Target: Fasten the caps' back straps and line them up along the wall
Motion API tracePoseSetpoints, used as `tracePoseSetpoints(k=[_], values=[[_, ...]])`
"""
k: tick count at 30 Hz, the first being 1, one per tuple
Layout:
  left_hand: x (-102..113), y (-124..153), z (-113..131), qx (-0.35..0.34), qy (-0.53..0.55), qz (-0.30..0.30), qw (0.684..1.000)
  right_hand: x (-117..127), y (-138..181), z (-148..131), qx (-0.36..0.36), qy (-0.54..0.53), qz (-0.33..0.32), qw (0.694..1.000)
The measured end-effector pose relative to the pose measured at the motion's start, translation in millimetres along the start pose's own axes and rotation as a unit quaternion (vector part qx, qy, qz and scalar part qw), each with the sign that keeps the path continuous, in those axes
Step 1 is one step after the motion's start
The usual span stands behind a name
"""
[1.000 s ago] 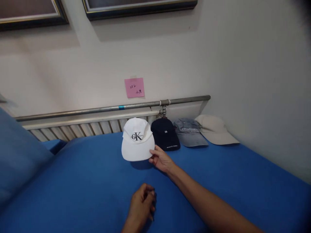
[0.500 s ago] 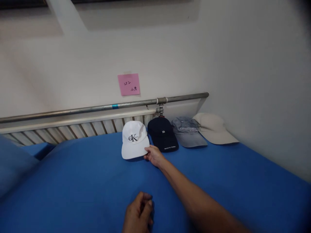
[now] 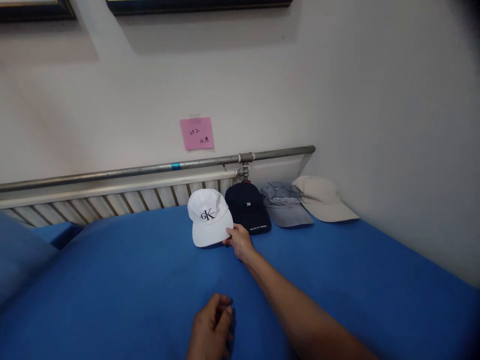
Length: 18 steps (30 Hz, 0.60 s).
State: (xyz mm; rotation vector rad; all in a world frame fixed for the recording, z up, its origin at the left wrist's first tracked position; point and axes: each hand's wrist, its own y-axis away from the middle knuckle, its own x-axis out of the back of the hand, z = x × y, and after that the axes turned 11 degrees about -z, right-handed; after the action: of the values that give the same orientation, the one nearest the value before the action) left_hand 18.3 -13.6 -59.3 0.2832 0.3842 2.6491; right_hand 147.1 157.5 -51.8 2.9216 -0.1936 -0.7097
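My right hand [image 3: 238,242] pinches the brim of a white cap with a black logo [image 3: 208,217] that rests on the blue sheet [image 3: 131,280], just left of a dark navy cap [image 3: 247,208]. A grey cap [image 3: 283,204] and a beige cap [image 3: 322,199] continue the row to the right along the wall. My left hand [image 3: 210,327] lies on the sheet near the bottom edge, fingers curled into a loose fist with nothing visible in it.
A radiator [image 3: 112,200] and a metal pipe [image 3: 157,167] run along the wall behind the caps. A pink sticky note [image 3: 196,133] hangs above them. A blue pillow [image 3: 22,255] lies at the left. Picture frames [image 3: 195,5] hang at the top. A wall closes the right side.
The white cap was lifted clear of the sheet a second ago; my right hand has moved it back and down beside the navy cap. My left hand has stayed put.
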Motion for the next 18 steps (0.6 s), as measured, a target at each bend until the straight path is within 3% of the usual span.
tracePoseSetpoints(k=[5,11,18], values=[[-4,2,0,-0.03,-0.003,0.045,0.999,2,10,0,0.003,-0.018,0.012,1.0],[-3,5,3,-0.034,-0.02,0.041,0.998,-5,11,0,0.017,-0.025,0.02,0.999],[-6,6,7,-0.022,-0.015,0.053,0.998,-15,6,3,0.02,0.037,0.007,0.999]])
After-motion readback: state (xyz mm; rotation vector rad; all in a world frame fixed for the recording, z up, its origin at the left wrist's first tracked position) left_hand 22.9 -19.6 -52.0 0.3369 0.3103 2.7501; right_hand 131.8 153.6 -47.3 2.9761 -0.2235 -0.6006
